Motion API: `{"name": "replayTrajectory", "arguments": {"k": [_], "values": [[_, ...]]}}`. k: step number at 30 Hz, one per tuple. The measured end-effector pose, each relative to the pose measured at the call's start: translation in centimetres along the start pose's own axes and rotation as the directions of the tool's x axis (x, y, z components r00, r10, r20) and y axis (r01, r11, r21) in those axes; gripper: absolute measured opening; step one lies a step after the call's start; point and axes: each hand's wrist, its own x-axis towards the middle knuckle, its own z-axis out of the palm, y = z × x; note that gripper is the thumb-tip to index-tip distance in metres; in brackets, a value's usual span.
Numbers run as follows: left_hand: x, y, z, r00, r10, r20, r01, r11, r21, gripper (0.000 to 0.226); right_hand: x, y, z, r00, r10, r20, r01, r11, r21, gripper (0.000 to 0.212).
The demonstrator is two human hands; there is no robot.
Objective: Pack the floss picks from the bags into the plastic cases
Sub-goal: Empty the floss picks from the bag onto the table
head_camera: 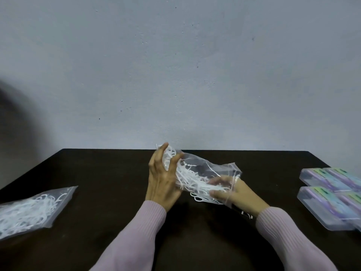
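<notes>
Both hands' fingers – seemingly – grip the bag.

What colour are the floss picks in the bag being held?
White, seen through the clear bag; the floss picks show best in the head view.
</notes>
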Motion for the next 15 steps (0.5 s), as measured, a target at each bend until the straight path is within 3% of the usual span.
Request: {"name": "replayTrajectory", "arguments": {"k": [8, 15], "values": [[0.10, 0.23, 0.31, 0.987, 0.153, -0.046, -0.146, 0.980, 0.138, 0.099, -0.33, -0.01, 0.01, 0.997, 0.013, 0.082, -0.005, 0.996, -0.095, 0.027], [0.25, 0.24, 0.20, 0.978, 0.186, -0.092, -0.168, 0.970, 0.177, 0.100, -0.36, -0.33, 0.24, 0.994, -0.112, 0.005, 0.112, 0.985, -0.129, 0.017]]}}
